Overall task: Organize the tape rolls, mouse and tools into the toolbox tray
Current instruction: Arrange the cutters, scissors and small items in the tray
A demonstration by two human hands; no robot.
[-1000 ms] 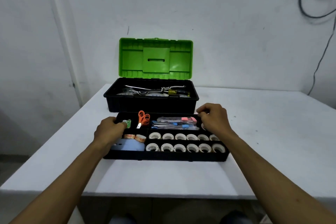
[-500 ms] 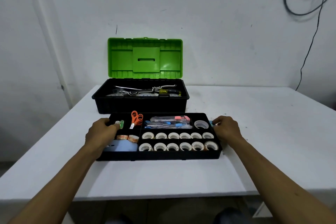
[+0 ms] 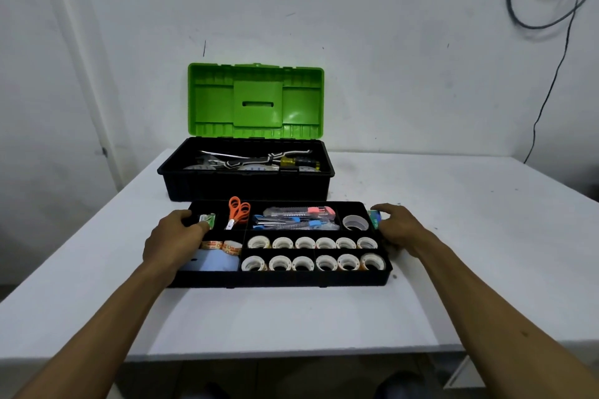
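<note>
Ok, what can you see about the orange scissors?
The scissors have two bright orange loop handles, plastic-looking, and short silvery blades, closed together. They lie flat in a narrow compartment at the back of the black tray, handles away from the person, tips toward them. No hand touches them.

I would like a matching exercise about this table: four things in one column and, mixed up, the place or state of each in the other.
1. orange-handled scissors
2. yellow-and-black screwdriver
3. pale blue computer mouse
4. green plastic lid

a. standing open at the back
b. front left compartment of the black plastic tray
c. inside the black toolbox
d. back row of the tray

Pairs: 1-d, 2-c, 3-b, 4-a.
</note>
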